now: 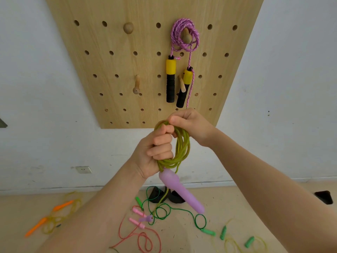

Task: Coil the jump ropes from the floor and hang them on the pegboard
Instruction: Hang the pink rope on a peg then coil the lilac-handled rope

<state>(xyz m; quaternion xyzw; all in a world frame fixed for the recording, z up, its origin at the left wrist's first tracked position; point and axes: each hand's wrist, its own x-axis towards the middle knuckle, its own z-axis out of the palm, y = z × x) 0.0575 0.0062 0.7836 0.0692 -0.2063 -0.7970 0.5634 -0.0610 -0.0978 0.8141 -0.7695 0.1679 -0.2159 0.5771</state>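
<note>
Fingers of the left hand (156, 152) curl tight around a bunch of olive-green rope (179, 148). The rope is wound into a round coil, and the left hand grips one side of it. The right hand (191, 125) is just above and pinches the top of the coil with its thumb and fingers. Both hands are held up in front of the bottom edge of the wooden pegboard (127, 70).

A light purple handle (180, 190) hangs down from the coil, just under the left hand. One strand of the green rope drops from the coil to the floor (182, 234), where a second small purple handle (145, 218) lies.

On the pegboard, a pink and purple rope (184, 36) hangs in loops over a wooden peg (187, 35). Its two handles, yellow on top and black below, hang down side by side. The left one (170, 81) hangs straight. The right one (184, 88) is tilted and leans on another peg (181, 83). Two more pegs stick out of the board: a round one near the top left (128, 27) and one lower down (137, 86).

More ropes lie on the floor. A dark green rope (173, 209) with green handles is near the middle. A red rope (138, 236) with pink handles is beside it. A yellow rope with orange handles (54, 216) is far to the left. A pale yellow rope with green handles (249, 241) is to the right. A white wall socket (83, 169) sits low on the wall.
</note>
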